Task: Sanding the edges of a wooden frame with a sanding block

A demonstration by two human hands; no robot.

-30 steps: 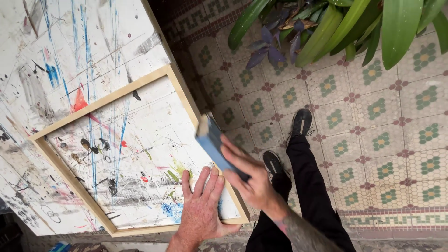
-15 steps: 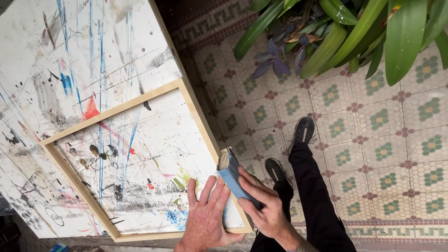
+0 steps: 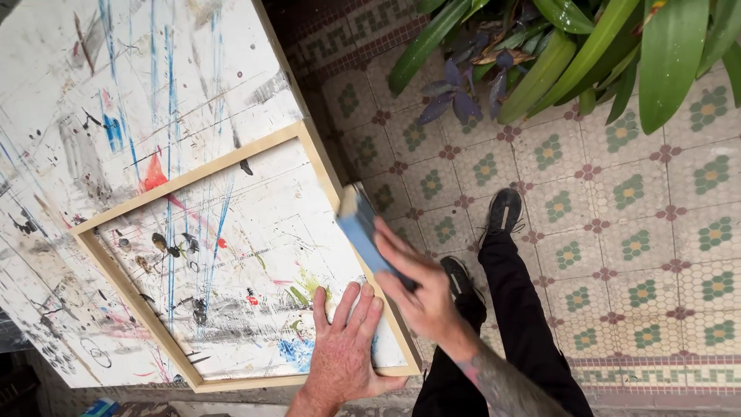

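Observation:
A light wooden frame [image 3: 185,174] lies on a paint-stained white table [image 3: 93,85]. My left hand [image 3: 343,347] presses flat inside the frame's near right corner, fingers spread. My right hand [image 3: 421,289] grips a blue sanding block [image 3: 360,225] and holds it against the outer side of the frame's right rail [image 3: 324,174]. The block is blurred. My tattooed right forearm [image 3: 502,386] reaches in from the bottom edge.
The table's right edge drops to a patterned tiled floor [image 3: 656,232]. My black trousers and black shoes [image 3: 503,210] stand beside the table. Large green plant leaves [image 3: 617,54] hang over the floor at top right. A small blue object [image 3: 100,408] lies at bottom left.
My right hand slid the blue block along the frame's right rail, toward me and then away again. My left hand stayed pressed on the frame's corner.

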